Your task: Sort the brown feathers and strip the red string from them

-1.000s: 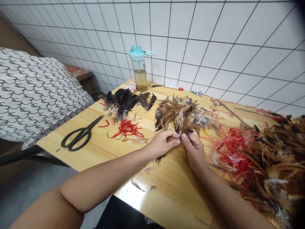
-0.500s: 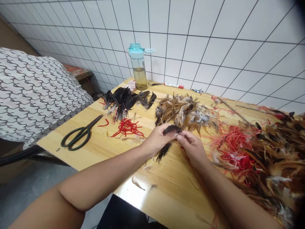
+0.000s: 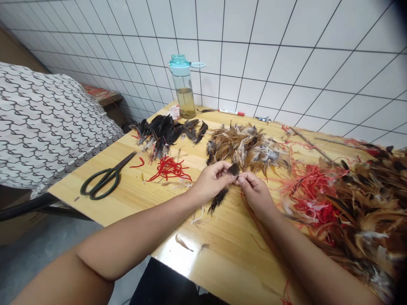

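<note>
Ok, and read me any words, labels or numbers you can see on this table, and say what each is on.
Nothing here can be read.
Marker by the wall: any print on its white barrel is too small to read.
Bottle: no label visible.
Scissors: no marking visible.
The dark feather pinched by left hand and right hand: no writing.

Head cam, fwd-down, prob. near table
</note>
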Tool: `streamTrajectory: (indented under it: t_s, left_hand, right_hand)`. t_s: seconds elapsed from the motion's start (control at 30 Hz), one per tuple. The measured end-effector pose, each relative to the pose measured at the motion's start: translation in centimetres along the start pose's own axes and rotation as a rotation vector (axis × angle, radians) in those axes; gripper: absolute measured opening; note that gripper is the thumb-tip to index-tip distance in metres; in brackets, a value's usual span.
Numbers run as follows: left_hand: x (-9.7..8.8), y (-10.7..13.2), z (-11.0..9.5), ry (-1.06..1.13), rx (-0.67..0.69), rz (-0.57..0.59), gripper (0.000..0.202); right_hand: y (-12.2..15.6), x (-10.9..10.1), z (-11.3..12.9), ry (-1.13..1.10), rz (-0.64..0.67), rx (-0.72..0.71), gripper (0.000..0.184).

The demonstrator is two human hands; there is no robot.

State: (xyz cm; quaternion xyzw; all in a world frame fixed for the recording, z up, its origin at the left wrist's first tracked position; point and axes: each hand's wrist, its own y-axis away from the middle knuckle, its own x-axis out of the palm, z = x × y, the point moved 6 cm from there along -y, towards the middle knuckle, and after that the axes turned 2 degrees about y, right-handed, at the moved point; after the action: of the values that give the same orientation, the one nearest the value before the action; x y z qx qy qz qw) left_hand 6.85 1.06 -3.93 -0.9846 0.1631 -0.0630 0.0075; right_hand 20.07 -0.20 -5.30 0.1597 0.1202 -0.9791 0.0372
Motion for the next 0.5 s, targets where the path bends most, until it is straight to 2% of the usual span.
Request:
streamTrajectory:
  t_s: [0.17, 0.33, 0.4, 0.5]
  left_hand:
    - [-0.7, -0.5, 0.4, 0.016, -0.007, -0.021, 0.029]
    - [-1.2, -0.8, -0.5, -0.186, 0.077, 0.003, 0.021]
    - [-1.7, -1.1, -1.0, -0.217, 0.114, 0.006, 0.022]
    - [-3.9, -1.7, -2.2, -0.357, 0.214, -0.135, 0.018]
  right_hand:
    - [0.0, 0.4, 0.1, -0.031, 0.059, -0.029, 0.017]
    - [-0.2, 0.3, 0.3, 0.049, 0.127, -0.045, 0.021]
    - [-0.3, 0.0, 0.3, 0.068, 0.106, -0.032, 0.024]
    - [-0.3, -0.5, -0.1, -0.004, 0.014, 0.055, 0.027]
